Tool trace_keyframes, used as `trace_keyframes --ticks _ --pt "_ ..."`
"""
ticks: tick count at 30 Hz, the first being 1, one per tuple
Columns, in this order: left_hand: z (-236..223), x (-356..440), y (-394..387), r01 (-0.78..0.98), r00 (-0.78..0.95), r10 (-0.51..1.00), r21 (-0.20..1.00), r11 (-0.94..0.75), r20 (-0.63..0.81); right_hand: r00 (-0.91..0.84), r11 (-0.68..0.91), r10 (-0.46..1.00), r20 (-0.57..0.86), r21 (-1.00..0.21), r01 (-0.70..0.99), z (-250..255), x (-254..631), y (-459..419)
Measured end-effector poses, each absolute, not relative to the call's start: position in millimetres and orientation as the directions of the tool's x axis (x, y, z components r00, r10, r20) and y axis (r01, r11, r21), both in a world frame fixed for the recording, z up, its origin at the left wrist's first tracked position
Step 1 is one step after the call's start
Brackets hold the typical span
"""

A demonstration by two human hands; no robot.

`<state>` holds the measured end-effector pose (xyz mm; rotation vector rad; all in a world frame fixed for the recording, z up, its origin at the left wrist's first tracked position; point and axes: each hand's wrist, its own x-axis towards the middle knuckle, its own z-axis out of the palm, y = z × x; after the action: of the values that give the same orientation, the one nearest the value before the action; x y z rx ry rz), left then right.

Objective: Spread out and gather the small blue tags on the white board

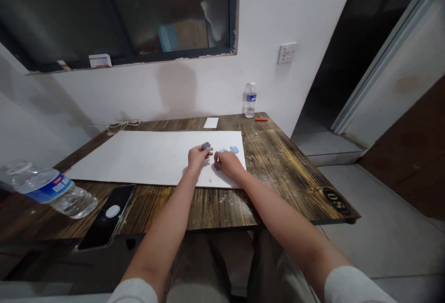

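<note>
Brown wood-grain tabletop, white board flat on it. Head view: my left fingers are pinching a small dark blue-grey piece over the right part of the board. My right fingers are curled, tips down, just beside the left ones. A small blue-patterned piece shows right under them; can't tell if they grip it or only touch. Two more bits just beyond that hand, on the board: a pale blue one, partly hidden, and a blue-outlined one near the right edge. Behind the board: white card, small water bottle upright by the wall, red stick beside it, coiled cord far left. Near left: another water bottle, then a black phone.
</note>
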<state>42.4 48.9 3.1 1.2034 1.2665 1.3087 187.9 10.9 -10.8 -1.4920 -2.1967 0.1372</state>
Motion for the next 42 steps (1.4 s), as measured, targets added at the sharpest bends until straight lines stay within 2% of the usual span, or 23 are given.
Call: trace_keyframes --ticks 2,4,8,11,14,19,25,28,31,34,38,42 --pt "3.6 42.8 47.8 0.034 -0.082 0.995 0.998 -0.050 0.053 -0.263 0.391 0.900 0.348 -0.377 0.839 -10.2 189.6 12.4" --pt "4.4 43.3 46.1 0.052 -0.065 0.996 0.997 -0.059 0.062 -0.193 0.365 0.906 0.376 -0.466 0.806 -9.1 192.2 15.1" --pt "6.4 44.6 41.1 0.096 -0.003 0.997 0.992 -0.082 0.083 -0.044 0.337 0.914 0.404 -0.692 0.638 -7.2 197.9 22.6" --pt "8.0 45.9 37.5 0.141 0.076 0.993 0.985 -0.101 0.091 -0.001 0.347 0.916 0.402 -0.789 0.507 -7.6 200.2 27.8" --pt "10.3 47.9 34.8 0.142 0.166 0.984 0.986 -0.088 0.064 0.022 0.330 0.928 0.371 -0.849 0.412 -8.7 201.9 32.3" --pt "13.0 51.5 33.0 0.038 0.300 0.953 0.997 -0.065 0.051 0.117 0.283 0.941 0.318 -0.928 0.244 -10.9 206.4 40.1" --pt "10.3 50.1 38.5 0.025 0.205 0.978 0.999 -0.028 0.023 0.109 0.254 0.957 0.268 -0.958 0.131 -8.6 214.4 42.8" --pt "8.4 47.4 42.0 0.032 0.090 0.995 0.999 -0.039 0.036 0.008 0.208 0.977 0.213 -0.963 0.169 -4.1 219.9 40.0" --pt "6.0 44.6 45.2 0.030 -0.030 0.998 0.998 -0.062 0.063 -0.078 0.158 0.987 0.141 -0.937 0.311 -0.3 222.6 37.1" --pt "3.7 42.4 47.4 0.032 -0.086 0.992 0.995 -0.092 0.094 -0.146 0.188 0.980 0.136 -0.870 0.455 1.7 220.4 35.3" --pt "3.5 41.9 47.0 0.029 -0.075 0.993 0.995 -0.093 0.095 -0.188 0.253 0.966 0.177 -0.796 0.550 3.0 215.6 33.4" --pt "6.2 44.5 43.4 0.003 0.005 0.998 0.998 -0.061 0.061 -0.114 0.233 0.972 0.205 -0.815 0.531 3.7 214.6 32.1"
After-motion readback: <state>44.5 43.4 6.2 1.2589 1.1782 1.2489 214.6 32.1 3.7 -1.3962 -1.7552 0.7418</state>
